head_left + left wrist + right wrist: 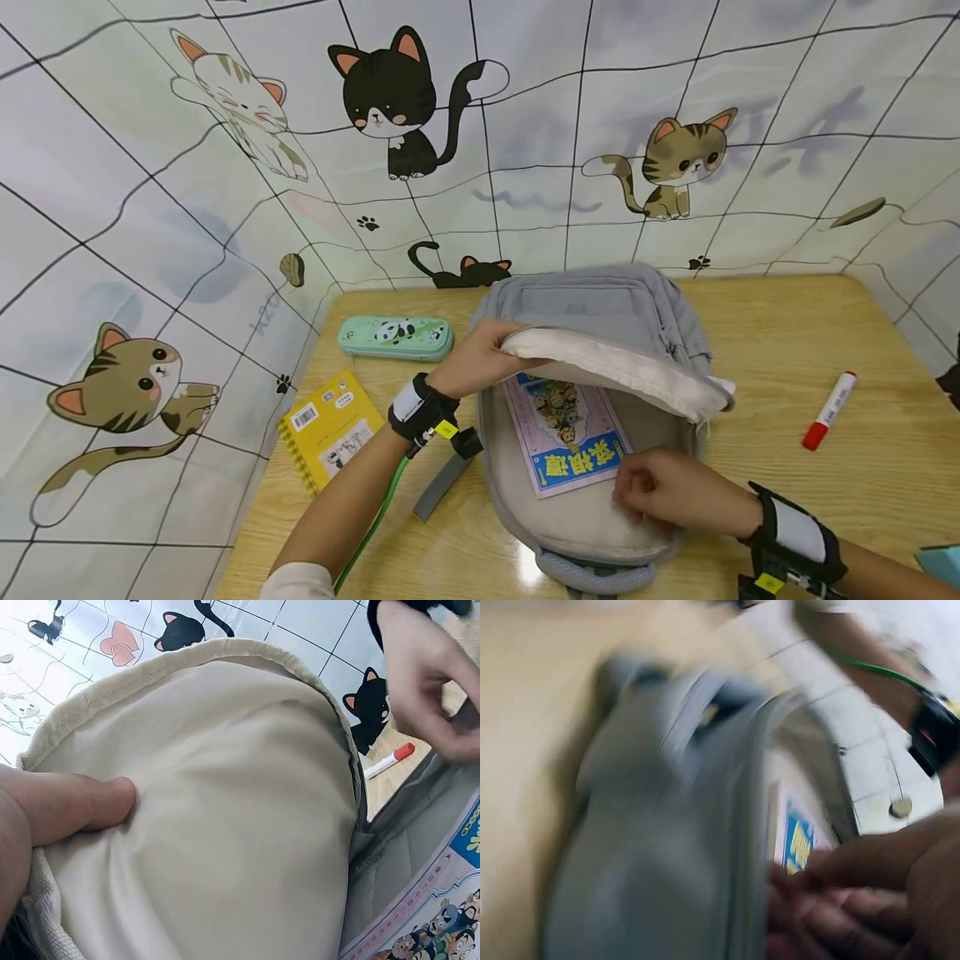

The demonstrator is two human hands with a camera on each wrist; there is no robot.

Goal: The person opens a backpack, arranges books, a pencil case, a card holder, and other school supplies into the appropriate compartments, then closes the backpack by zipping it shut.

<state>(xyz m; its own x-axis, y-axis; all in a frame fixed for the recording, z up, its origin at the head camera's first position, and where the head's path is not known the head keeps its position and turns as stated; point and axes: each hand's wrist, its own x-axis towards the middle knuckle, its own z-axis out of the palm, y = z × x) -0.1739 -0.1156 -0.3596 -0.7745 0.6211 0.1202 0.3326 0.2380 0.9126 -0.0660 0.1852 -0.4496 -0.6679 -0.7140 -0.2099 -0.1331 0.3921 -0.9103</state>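
Wooden table [787, 333], backpack [600, 308], marker [829, 411], notebook [330, 429]

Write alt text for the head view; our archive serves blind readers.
A left hand holds up the flap of a grey backpack on a wooden table, while the right hand touches a book inside.
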